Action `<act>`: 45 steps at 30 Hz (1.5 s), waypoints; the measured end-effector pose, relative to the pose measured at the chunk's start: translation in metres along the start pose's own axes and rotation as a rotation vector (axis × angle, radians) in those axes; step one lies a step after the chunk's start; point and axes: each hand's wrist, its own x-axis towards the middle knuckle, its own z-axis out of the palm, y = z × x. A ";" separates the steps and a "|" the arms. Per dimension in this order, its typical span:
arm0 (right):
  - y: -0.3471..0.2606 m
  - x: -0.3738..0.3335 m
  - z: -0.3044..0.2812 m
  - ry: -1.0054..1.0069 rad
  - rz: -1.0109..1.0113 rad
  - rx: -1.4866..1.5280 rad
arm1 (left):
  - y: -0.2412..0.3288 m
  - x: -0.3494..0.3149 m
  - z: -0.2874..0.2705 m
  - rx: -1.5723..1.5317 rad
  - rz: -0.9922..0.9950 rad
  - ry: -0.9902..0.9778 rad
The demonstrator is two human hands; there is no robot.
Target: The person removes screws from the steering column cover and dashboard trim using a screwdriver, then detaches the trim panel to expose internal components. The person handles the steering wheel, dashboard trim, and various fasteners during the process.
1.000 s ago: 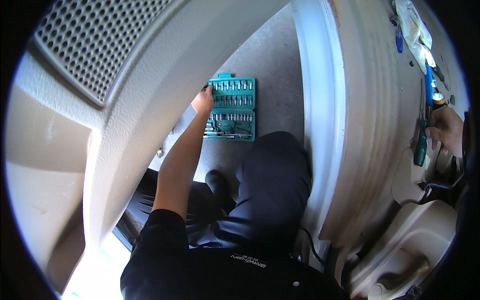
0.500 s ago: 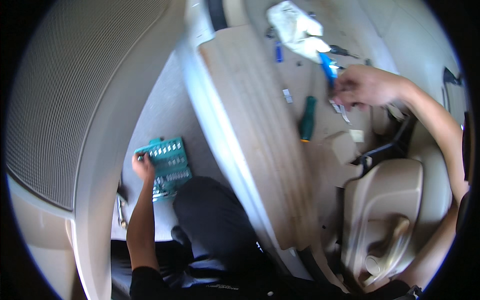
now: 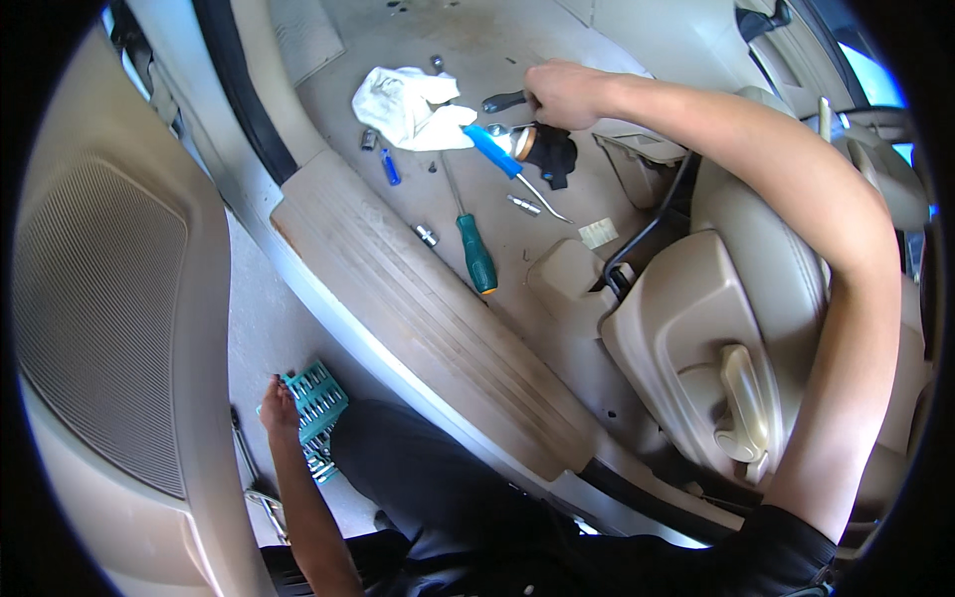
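Note:
Low on the left, my left hand is closed at the edge of an open teal socket set case with rows of metal pieces. My right hand reaches into the car, its fingers curled over the shaft end of a dark-handled screwdriver. Its fingertips are partly hidden. Just below this hand lie a black-and-metal tool and a blue-handled hooked pick. A white cloth touches the pick's handle. Nearer me are a green-handled screwdriver and a small metal socket.
The beige door sill runs between my hands. At the right stands the car seat, with a dark cable beside it. The open door panel is on the left. Metal wrenches lie on the ground below my left hand.
My view has turned to the right. My right hand has gone from above the hooked pick to the dark-handled screwdriver. The left hand stays at the socket set case.

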 end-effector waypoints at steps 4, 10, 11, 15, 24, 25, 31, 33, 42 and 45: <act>0.023 0.010 0.006 0.159 0.044 0.136 | -0.007 -0.054 0.056 0.123 0.187 -0.107; 0.014 0.041 0.044 0.149 -0.172 -0.036 | 0.005 -0.182 0.124 0.869 0.538 -0.338; 0.010 0.043 0.051 0.118 -0.195 -0.051 | 0.005 -0.200 0.135 1.058 0.631 -0.285; -0.008 0.041 0.049 0.125 -0.181 -0.091 | -0.006 -0.277 0.184 1.226 0.994 -0.270; -0.023 0.018 0.021 -0.048 0.011 -0.078 | 0.061 -0.446 0.305 0.691 0.827 -0.854; -0.027 0.018 0.031 0.024 0.045 -0.042 | 0.072 -0.459 0.316 0.594 0.852 -0.896; -0.021 0.030 0.039 0.113 0.026 -0.022 | 0.138 -0.523 0.362 0.350 0.895 -0.884; -0.017 0.027 0.011 0.200 0.034 0.069 | 0.156 -0.547 0.389 0.368 0.831 -0.847; -0.050 -0.129 -0.131 0.056 0.076 0.489 | 0.241 -0.609 0.563 0.319 1.048 -0.649; -0.010 -0.196 -0.133 0.002 0.183 0.531 | 0.266 -0.617 0.605 0.434 0.952 -0.501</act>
